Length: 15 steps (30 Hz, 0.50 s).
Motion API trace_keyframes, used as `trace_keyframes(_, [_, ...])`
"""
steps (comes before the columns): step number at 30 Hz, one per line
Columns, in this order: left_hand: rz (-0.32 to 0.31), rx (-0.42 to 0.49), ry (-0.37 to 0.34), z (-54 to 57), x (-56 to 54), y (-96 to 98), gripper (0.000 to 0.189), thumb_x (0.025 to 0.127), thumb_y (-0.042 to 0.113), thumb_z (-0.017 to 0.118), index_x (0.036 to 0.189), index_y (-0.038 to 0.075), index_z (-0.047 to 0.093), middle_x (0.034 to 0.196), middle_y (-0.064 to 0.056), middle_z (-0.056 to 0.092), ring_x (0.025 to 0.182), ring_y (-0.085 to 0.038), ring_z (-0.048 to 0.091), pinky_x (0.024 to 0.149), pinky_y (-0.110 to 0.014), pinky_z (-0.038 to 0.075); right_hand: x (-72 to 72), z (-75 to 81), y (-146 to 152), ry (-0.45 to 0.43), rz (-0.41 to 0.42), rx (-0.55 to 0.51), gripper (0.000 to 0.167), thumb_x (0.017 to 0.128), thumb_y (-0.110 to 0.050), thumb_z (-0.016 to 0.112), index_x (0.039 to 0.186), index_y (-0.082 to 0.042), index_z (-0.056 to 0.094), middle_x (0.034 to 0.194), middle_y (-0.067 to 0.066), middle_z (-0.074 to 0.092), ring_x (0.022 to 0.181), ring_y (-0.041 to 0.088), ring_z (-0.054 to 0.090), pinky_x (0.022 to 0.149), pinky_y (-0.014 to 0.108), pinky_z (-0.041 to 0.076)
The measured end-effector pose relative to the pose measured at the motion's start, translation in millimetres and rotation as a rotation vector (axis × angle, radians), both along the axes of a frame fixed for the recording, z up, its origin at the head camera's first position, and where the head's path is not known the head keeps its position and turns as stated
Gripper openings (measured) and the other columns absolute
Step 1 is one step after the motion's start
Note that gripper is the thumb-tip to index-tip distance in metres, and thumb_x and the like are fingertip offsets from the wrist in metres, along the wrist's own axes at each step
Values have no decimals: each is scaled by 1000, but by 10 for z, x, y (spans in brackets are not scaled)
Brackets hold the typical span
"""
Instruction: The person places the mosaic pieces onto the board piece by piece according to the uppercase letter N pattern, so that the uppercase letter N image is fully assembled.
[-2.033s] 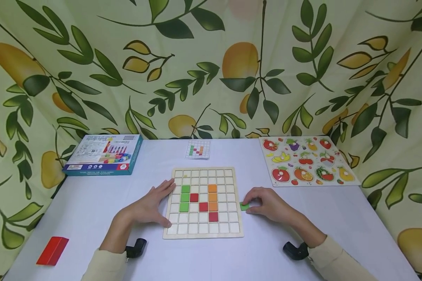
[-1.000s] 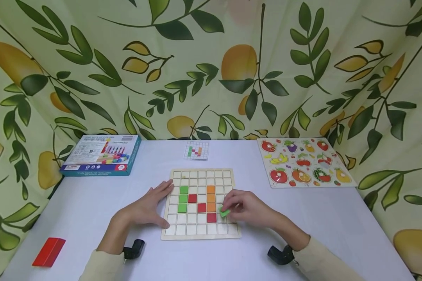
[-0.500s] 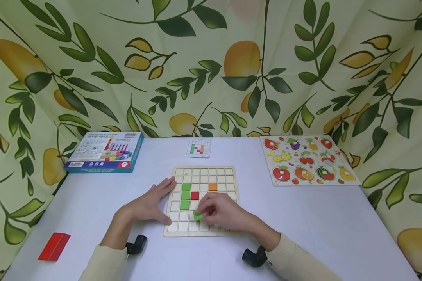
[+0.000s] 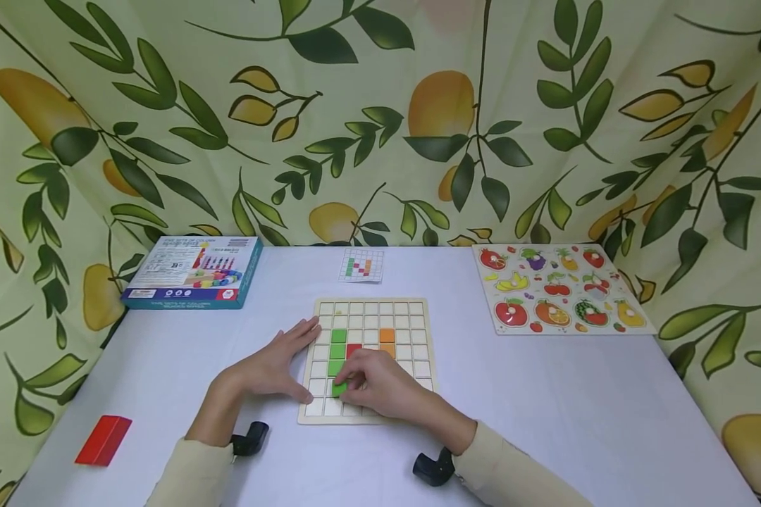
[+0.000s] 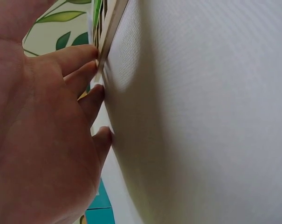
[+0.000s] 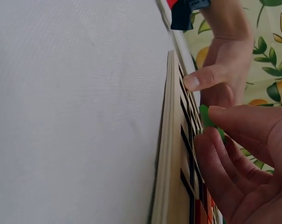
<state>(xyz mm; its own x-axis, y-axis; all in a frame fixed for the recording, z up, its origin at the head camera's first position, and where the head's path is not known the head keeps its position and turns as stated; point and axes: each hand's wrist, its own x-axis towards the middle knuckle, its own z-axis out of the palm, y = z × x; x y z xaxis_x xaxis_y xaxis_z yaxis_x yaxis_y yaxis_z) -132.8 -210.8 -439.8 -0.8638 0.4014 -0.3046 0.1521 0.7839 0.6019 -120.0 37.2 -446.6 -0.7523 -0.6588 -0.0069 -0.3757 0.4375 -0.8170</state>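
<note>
A wooden grid board (image 4: 380,303) with white squares lies at the middle of the table. My right hand (image 4: 380,384) is over it and pinches a green square tile (image 4: 339,389) between thumb and fingers, just below the column of green tiles (image 4: 338,351). In the right wrist view that green tile (image 6: 207,116) shows tilted between the fingertips. My left hand (image 4: 273,366) rests with spread, fairly straight fingers along the board's left edge. A red tile (image 4: 354,351) and orange tiles (image 4: 387,336) show on the board; the right hand hides other squares.
A pattern card (image 4: 361,265) lies behind the board. At the back left is a picture box (image 4: 193,271), at the back right a fruit puzzle board (image 4: 561,289). A red block (image 4: 103,440) sits at the front left. A patterned curtain (image 4: 380,162) hangs behind the table.
The right hand has carried the green tile from beside the board's right edge leftward across it to below the green column. The left hand has stayed at the left edge.
</note>
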Motion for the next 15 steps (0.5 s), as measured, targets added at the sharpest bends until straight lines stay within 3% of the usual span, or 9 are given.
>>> trace_keyframes(7, [-7,-5,-12,17,-1,5,121,64,40,93,161,9,28,175,-4,13,163,-35,8,131,-62,6,-5,-19,-76,37,-21,57,16,86,-10,81,101,-15,78,88,-8,72,71,-9,61,71,12,52])
trace_keyframes(15, [0,-2,-5,35,2,3,121,64,39,94,161,8,29,175,-6,14,162,-36,8,131,-63,6,3,-38,-147,90,-33,83,13,83,-8,83,95,-13,80,88,-6,70,69,-9,58,68,11,50])
